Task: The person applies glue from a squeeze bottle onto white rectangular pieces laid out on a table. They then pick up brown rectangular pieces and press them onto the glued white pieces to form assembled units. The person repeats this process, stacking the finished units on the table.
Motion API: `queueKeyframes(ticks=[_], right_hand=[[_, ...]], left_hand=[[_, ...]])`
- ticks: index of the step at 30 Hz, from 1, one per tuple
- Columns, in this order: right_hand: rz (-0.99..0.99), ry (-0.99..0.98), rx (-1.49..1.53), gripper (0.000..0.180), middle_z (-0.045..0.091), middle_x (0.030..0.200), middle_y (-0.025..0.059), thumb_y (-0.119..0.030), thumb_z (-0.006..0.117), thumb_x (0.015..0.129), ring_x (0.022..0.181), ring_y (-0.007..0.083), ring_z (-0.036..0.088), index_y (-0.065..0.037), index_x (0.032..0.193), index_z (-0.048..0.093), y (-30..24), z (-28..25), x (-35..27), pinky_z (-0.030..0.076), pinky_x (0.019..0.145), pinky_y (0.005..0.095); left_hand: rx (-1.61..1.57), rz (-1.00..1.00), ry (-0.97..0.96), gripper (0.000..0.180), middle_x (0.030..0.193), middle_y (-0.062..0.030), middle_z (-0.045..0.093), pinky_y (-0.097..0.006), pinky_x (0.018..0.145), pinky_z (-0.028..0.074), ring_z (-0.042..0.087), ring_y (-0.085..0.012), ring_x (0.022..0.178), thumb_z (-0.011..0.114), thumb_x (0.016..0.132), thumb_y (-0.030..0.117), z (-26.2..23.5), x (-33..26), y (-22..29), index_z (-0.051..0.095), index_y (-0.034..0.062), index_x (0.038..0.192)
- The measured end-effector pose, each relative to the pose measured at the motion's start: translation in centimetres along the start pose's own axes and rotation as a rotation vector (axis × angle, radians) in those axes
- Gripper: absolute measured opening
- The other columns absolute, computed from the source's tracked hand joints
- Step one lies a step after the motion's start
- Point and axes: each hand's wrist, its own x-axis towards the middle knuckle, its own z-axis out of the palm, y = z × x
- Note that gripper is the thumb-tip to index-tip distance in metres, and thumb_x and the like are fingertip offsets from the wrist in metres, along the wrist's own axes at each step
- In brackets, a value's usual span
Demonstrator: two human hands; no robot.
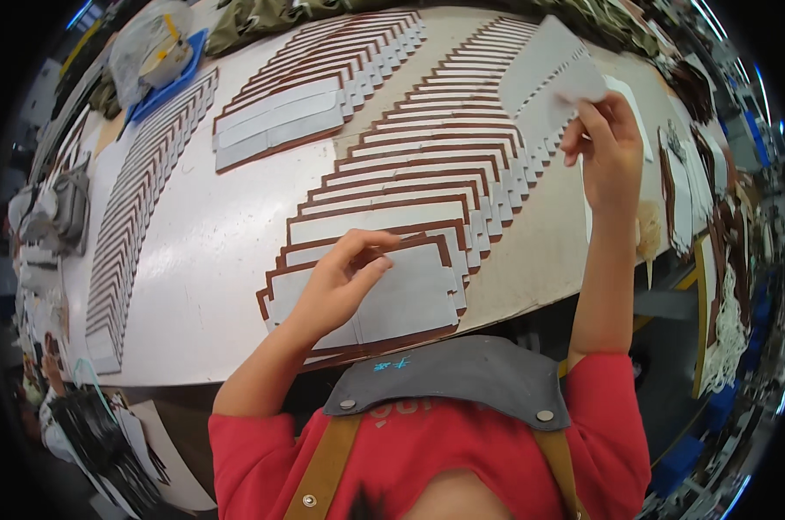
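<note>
My right hand (607, 139) is raised over the right side of the table, fingers and thumb closed on the edge of a pale grey sheet (544, 69) with a line of dark dashes across it. The sheet hides part of a long row of overlapping white panels with brown borders (410, 186). Over the nearest panel (401, 299) of that row hovers my left hand (345, 282), its thumb and fingers apart with nothing visible between them. Whether its fingertips touch the panel, I cannot tell.
Another overlapping panel row (280, 117) lies farther back, and a narrower one (141, 199) runs along the left. A blue tray (171, 74) carries a white tub. Olive fabric (262, 16) is heaped at the far edge. Cream cords (729, 334) hang at the right.
</note>
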Motion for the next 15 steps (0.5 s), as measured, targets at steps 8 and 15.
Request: queueKeyframes(ticks=[8,15], right_hand=[[0.239,-0.055,0.704,0.023,0.062,0.094,0.0096,-0.008,0.049,0.090,0.058,0.0159,0.061,0.001,0.111,0.049,0.9,7.1,-6.1,0.051,0.050,0.0258],[0.389,-0.017,0.564,0.026,0.059,0.090,0.0093,-0.007,0.049,0.090,0.063,0.0173,0.062,0.000,0.114,0.042,2.8,8.6,-9.7,0.054,0.060,0.0292]], left_hand=[[-0.797,-0.168,0.234,0.030,0.113,-0.0102,0.055,-0.030,0.082,0.048,0.058,-0.0166,0.092,0.055,0.093,0.022,0.4,1.2,-0.6,0.048,0.0022,0.114],[-0.646,0.027,0.532,0.021,0.091,-0.0068,0.059,-0.030,0.075,0.049,0.057,-0.0127,0.082,0.058,0.090,0.010,-0.7,-3.6,-2.0,0.053,-0.0019,0.107]])
